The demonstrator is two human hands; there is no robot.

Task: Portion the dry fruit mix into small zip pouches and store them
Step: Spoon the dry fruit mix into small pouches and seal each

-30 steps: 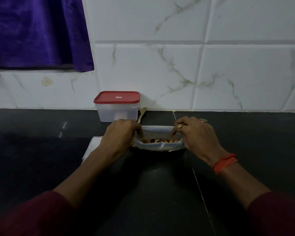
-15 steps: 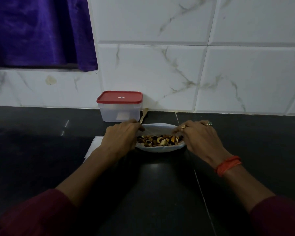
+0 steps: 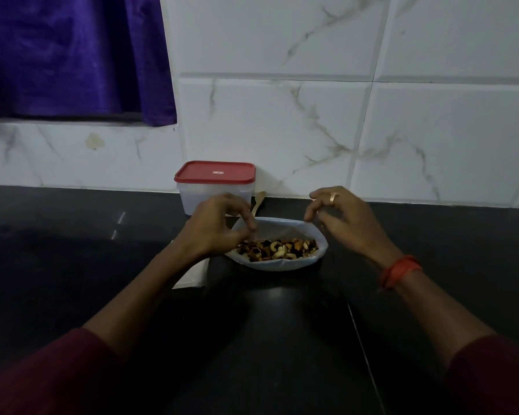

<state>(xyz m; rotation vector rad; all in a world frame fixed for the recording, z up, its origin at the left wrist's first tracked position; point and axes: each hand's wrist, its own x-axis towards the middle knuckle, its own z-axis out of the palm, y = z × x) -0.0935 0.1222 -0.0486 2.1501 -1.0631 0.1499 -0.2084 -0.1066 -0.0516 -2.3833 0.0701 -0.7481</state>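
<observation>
A clear plastic bag (image 3: 277, 265) lies on the black counter (image 3: 267, 339) with its mouth spread wide, and the dry fruit mix (image 3: 277, 249) of cashews, almonds and dark raisins shows inside. At the bag's left rim my left hand (image 3: 215, 227) pinches the plastic with curled fingers. My right hand (image 3: 342, 218), which wears a ring, pinches the far right corner of the rim between thumb and forefinger. A flat stack of small white pouches (image 3: 195, 274) lies on the counter, partly hidden under my left wrist.
A clear box with a red lid (image 3: 215, 187) stands shut against the tiled wall behind the bag. A wooden spoon (image 3: 259, 202) leans beside it. A purple curtain (image 3: 72, 55) hangs at the upper left. A seam in the counter runs toward me on the right.
The bag's mouth has been pulled wider and folded down, so more of the mix shows. Both hands have lifted slightly and moved apart.
</observation>
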